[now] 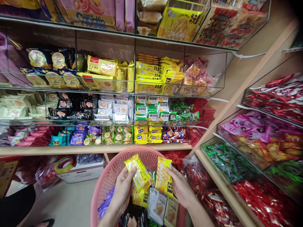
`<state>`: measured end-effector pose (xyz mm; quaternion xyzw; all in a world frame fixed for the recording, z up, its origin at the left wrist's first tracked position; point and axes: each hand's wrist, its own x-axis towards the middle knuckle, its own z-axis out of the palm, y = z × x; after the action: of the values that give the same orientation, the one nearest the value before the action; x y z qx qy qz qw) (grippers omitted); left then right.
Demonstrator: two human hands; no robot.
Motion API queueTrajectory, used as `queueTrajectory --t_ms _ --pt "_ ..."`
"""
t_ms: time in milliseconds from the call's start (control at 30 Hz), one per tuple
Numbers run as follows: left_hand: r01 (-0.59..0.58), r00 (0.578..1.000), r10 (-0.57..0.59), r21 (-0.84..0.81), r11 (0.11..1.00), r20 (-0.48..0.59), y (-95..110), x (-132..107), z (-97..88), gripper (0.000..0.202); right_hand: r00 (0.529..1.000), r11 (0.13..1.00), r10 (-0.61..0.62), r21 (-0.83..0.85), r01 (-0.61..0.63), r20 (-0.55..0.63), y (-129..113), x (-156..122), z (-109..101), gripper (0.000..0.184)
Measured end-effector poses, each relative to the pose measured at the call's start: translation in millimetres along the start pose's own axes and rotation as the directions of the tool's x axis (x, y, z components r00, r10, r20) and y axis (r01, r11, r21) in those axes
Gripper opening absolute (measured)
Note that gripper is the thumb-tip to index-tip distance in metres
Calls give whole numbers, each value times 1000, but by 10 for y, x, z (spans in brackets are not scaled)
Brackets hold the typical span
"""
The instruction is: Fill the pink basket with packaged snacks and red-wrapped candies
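My left hand (123, 189) is closed on a small yellow snack packet (139, 173), held over a pink plastic basket (111, 171). My right hand (181, 187) grips a second yellow snack packet (163, 176) just to the right of the first. Both packets hover above the basket's contents: more yellow packets, white and beige biscuit packets (157, 206), a purple wrapper (105, 205) and a dark one. The basket sits low in front of me, its near rim out of view.
Clear acrylic bins on wooden shelves (94, 149) ahead hold rows of wrapped snacks, yellow packets (148, 77) among them. To the right, angled bins (260, 142) hold red, pink and green candies. A tape roll on a white box (78, 171) stands on the floor at left.
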<state>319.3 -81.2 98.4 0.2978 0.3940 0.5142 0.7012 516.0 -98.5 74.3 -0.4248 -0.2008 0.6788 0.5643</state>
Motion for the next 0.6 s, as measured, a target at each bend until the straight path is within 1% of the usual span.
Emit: queueTrajectory --t_ms 67,100,133,167,200,233,267,300,333,367,400,467,533,600 --pt "-151 989 150 177 973 15 80 -47 56 48 999 999 50 16 -50 0 17 -1 -3 43" --pt "-233 972 228 295 927 52 111 -70 84 46 997 997 79 22 -80 12 27 -7 9 43" --pt "-317 948 295 416 852 119 133 -90 110 44 993 993 110 27 -111 34 36 -15 29 43" --pt "-406 914 343 524 749 218 147 -105 131 41 988 990 138 30 -141 68 44 -25 54 42" --pt "-500 866 365 601 624 341 152 -114 146 38 981 986 160 34 -164 107 48 -38 81 42" --pt "-592 806 358 639 491 472 148 -117 155 37 974 982 175 39 -183 144 49 -52 106 43" --pt "-674 739 327 642 366 589 137 -114 160 38 967 980 186 44 -196 173 46 -66 128 44" --pt "-740 672 290 621 258 681 118 -108 161 39 963 978 191 52 -204 190 40 -78 144 45" --pt "-788 615 251 593 167 747 94 -100 160 41 961 976 195 61 -210 196 32 -89 153 46" --pt "-816 576 219 571 92 788 66 -94 159 42 960 974 199 67 -216 195 23 -98 154 47" --pt "-828 555 198 561 29 808 35 -92 156 42 961 973 203 69 -219 187 15 -105 150 46" --pt "-825 542 193 561 -61 818 -23 -100 150 43 970 979 193 41 -201 147 7 -115 133 42" --pt "-805 549 229 582 -112 804 -61 -121 142 46 980 988 155 -11 -155 124 13 -123 118 38" --pt "-779 563 285 613 -132 776 -73 -143 130 52 985 994 104 -43 -99 140 28 -129 116 38"
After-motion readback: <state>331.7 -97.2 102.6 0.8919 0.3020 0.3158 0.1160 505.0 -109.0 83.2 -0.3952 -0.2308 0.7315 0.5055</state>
